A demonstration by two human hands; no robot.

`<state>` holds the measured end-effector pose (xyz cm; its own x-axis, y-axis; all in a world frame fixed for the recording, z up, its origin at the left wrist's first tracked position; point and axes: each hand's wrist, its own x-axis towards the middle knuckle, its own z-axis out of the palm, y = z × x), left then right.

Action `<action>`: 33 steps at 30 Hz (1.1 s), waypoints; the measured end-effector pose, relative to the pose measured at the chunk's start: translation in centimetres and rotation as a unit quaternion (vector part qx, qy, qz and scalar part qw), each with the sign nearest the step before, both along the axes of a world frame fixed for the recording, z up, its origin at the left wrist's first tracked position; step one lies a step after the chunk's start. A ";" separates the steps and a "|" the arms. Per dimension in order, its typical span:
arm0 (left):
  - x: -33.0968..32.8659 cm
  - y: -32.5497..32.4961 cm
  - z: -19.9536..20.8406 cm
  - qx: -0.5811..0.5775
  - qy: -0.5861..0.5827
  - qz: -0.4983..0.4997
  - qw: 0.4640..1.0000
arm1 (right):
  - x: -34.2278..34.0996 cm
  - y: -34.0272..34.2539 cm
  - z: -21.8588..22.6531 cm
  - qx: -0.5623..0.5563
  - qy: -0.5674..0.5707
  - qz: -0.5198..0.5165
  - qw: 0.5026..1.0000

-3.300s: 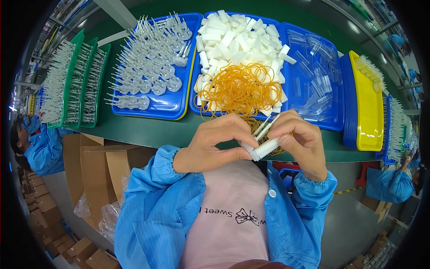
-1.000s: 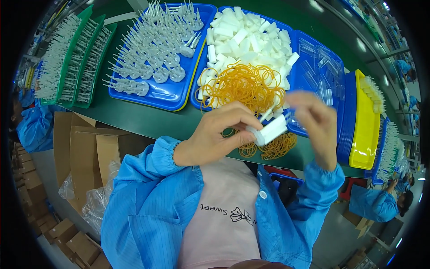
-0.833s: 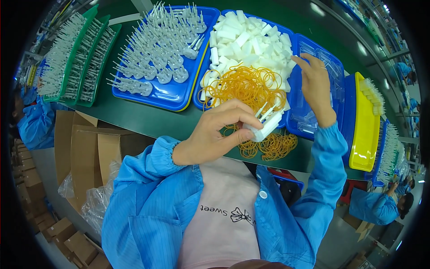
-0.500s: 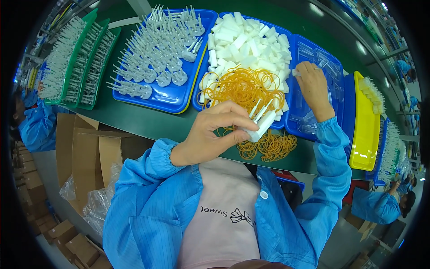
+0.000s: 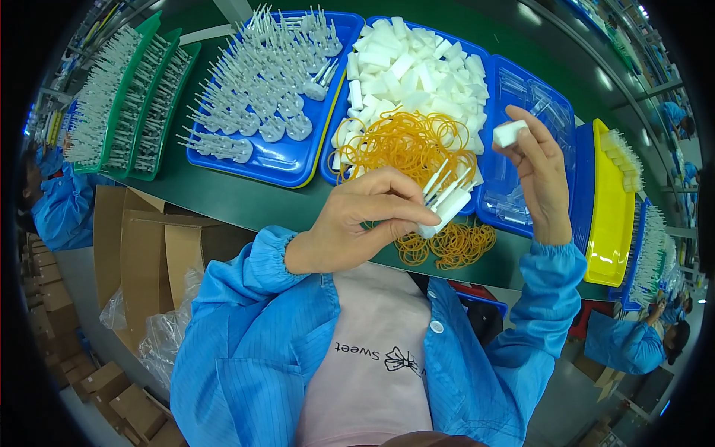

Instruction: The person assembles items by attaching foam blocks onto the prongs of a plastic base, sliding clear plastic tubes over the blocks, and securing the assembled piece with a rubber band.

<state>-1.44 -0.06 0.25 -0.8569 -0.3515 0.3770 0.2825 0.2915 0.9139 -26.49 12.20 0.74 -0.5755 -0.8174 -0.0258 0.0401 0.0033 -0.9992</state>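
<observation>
One white block (image 5: 509, 134) is pinched in the right hand (image 5: 541, 173), over the blue tray (image 5: 492, 162) of clear plastic pieces (image 5: 515, 83); from where I stand, the left hand (image 5: 357, 223) pinches a pronged white piece (image 5: 426, 232) by its base, near the rubber bands (image 5: 463, 246).

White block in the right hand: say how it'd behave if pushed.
The white block looks flat-sided, so it would probably slide rather than roll. The right hand just pinches it, hinting that it's light. Its fairly straight edges suggest it isn't floppy.
</observation>
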 end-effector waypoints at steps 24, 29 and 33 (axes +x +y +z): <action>-0.4 0.9 0.7 -0.137 0.073 0.040 0.987 | 8.0 2.2 2.5 -0.001 -0.015 0.139 0.990; -0.1 0.9 -0.2 -0.099 0.038 0.055 0.993 | 8.4 3.1 2.4 -0.012 -0.008 0.145 0.989; 0.2 0.1 -0.5 -0.068 0.000 0.037 0.997 | 4.7 1.6 3.2 0.050 0.153 0.178 0.971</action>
<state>-1.25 0.03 -0.23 -0.8305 -0.3585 0.4263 0.2566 0.4331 0.8641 -21.81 13.80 3.91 -0.2498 -0.9682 0.0119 -0.2792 0.0603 -0.9583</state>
